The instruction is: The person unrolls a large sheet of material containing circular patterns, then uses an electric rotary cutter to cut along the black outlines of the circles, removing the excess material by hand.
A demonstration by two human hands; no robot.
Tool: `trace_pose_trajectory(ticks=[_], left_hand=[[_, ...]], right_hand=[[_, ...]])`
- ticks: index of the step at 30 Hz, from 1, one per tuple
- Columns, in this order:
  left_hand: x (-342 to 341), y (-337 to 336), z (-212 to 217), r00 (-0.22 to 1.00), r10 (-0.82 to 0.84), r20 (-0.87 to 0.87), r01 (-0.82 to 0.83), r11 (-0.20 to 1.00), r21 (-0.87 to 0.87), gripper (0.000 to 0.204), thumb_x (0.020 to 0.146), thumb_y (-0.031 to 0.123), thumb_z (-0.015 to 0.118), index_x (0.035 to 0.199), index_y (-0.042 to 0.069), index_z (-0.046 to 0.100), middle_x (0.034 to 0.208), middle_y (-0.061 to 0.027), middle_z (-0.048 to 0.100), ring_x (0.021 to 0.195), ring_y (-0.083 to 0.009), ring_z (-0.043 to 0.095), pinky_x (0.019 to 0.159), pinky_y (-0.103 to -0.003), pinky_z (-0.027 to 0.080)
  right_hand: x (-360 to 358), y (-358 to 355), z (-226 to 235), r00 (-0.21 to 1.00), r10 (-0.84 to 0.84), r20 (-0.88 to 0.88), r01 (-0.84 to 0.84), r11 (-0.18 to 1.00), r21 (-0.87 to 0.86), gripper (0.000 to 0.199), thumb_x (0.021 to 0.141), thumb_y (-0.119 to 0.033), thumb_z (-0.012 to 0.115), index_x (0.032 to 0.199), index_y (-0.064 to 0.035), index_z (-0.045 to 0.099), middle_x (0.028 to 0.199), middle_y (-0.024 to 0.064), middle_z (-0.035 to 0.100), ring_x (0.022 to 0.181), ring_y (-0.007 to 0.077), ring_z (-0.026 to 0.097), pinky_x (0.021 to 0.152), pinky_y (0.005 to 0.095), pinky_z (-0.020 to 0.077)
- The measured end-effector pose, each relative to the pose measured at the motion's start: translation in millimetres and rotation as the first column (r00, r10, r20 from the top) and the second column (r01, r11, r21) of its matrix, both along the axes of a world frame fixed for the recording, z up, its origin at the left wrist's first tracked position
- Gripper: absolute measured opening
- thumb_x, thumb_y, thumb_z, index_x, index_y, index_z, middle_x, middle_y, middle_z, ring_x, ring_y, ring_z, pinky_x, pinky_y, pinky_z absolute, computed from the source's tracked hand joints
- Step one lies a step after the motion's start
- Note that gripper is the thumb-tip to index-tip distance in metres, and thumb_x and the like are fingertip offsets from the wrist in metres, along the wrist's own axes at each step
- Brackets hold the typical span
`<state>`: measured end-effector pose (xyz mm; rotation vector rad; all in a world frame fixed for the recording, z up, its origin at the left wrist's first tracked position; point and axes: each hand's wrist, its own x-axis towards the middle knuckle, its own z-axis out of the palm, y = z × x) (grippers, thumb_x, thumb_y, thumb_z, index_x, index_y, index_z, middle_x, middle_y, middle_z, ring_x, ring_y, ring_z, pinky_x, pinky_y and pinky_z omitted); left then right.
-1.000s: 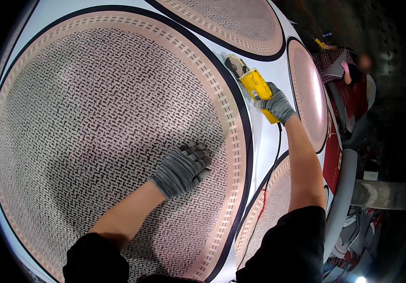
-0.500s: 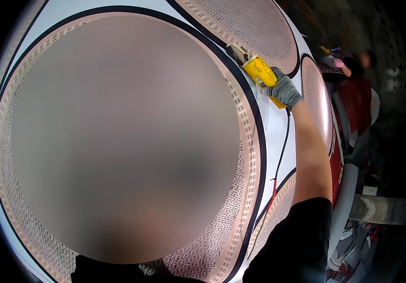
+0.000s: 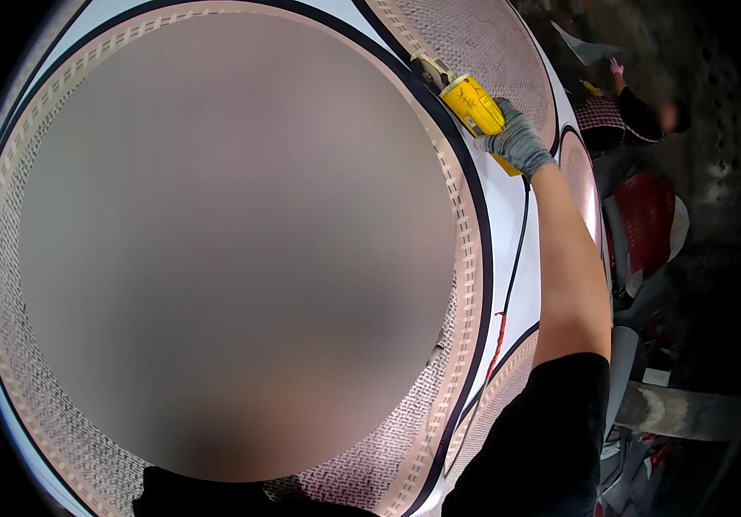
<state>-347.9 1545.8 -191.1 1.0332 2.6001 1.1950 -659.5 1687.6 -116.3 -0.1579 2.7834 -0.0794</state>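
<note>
My right hand (image 3: 518, 138), in a grey glove, grips a yellow power tool (image 3: 470, 99) at the upper right. The tool's head (image 3: 428, 71) rests on the dark ring that borders a big round patterned panel (image 3: 467, 284). A black cord (image 3: 515, 258) with a red mark runs from the tool down along my right forearm. A large blurred patch covers the middle of the panel, and my left hand is hidden there, so I cannot see it.
A second round patterned panel (image 3: 491, 43) lies at the top right and a smaller one (image 3: 579, 181) sits beside my wrist. A person in a dark sleeve (image 3: 637, 112) sits at the far right among red and white items (image 3: 646, 224).
My right hand has carried the yellow tool along the dark ring. My gloved left hand pressed on the panel a second ago; since then a blurred patch covers that area.
</note>
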Motion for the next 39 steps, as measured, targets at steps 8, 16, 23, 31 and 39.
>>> trace_pose_trajectory(ticks=[8, 16, 23, 31, 39], left_hand=[[12, 52, -7, 0.998, -0.002, 0.063, 0.005, 0.999, -0.038, 0.026, 0.083, 0.037, 0.047, 0.087, 0.015, 0.060, 0.093, -0.0054, 0.061, 0.089, -0.0201, 0.057, 0.079, -0.039, 0.042], [37, 95, -28, 0.999, 0.039, 0.033, -0.039, 0.999, -0.017, 0.025, 0.081, 0.036, 0.050, 0.092, 0.017, 0.062, 0.095, -0.0045, 0.062, 0.094, -0.0194, 0.056, 0.083, -0.038, 0.041], [64, 167, -60, 0.997, -0.013, 0.070, 0.012, 1.000, 0.019, 0.024, 0.079, 0.035, 0.053, 0.091, 0.016, 0.064, 0.096, -0.0033, 0.062, 0.095, -0.0195, 0.056, 0.085, -0.038, 0.040], [60, 196, -50, 0.991, -0.016, 0.136, -0.013, 0.978, 0.207, 0.021, 0.077, 0.032, 0.056, 0.086, 0.015, 0.063, 0.091, -0.0032, 0.063, 0.092, -0.0211, 0.056, 0.085, -0.038, 0.040], [9, 185, -41, 0.983, 0.133, 0.130, -0.155, 0.972, 0.177, 0.030, 0.076, 0.030, 0.057, 0.101, 0.014, 0.063, 0.096, -0.0032, 0.062, 0.090, -0.0227, 0.055, 0.086, -0.037, 0.040]], right_hand=[[0, 33, -31, 0.994, 0.105, -0.034, -0.107, 0.993, -0.053, 0.090, 0.057, -0.020, 0.083, 0.133, -0.0006, 0.039, 0.122, 0.0191, 0.055, 0.116, 0.0298, 0.052, 0.100, 0.0325, 0.0391], [1, 38, -35, 0.970, 0.205, -0.128, -0.207, 0.978, -0.002, 0.088, 0.057, -0.016, 0.082, 0.132, 0.0005, 0.040, 0.120, 0.0189, 0.056, 0.114, 0.0292, 0.053, 0.099, 0.0308, 0.0398], [-3, 43, -29, 0.922, 0.346, -0.171, -0.360, 0.931, -0.060, 0.082, 0.057, -0.016, 0.081, 0.129, -0.0009, 0.044, 0.116, 0.0172, 0.059, 0.108, 0.0289, 0.056, 0.095, 0.0310, 0.0421], [2, 46, -38, 0.895, 0.361, -0.261, -0.368, 0.929, 0.021, 0.078, 0.061, -0.022, 0.080, 0.129, -0.0054, 0.045, 0.112, 0.0191, 0.060, 0.106, 0.0326, 0.057, 0.092, 0.0350, 0.0444], [26, 111, -38, 0.879, 0.264, -0.396, -0.243, 0.964, 0.103, 0.069, 0.065, -0.026, 0.076, 0.125, -0.0064, 0.048, 0.110, 0.0181, 0.061, 0.101, 0.0328, 0.059, 0.087, 0.0384, 0.0471]])
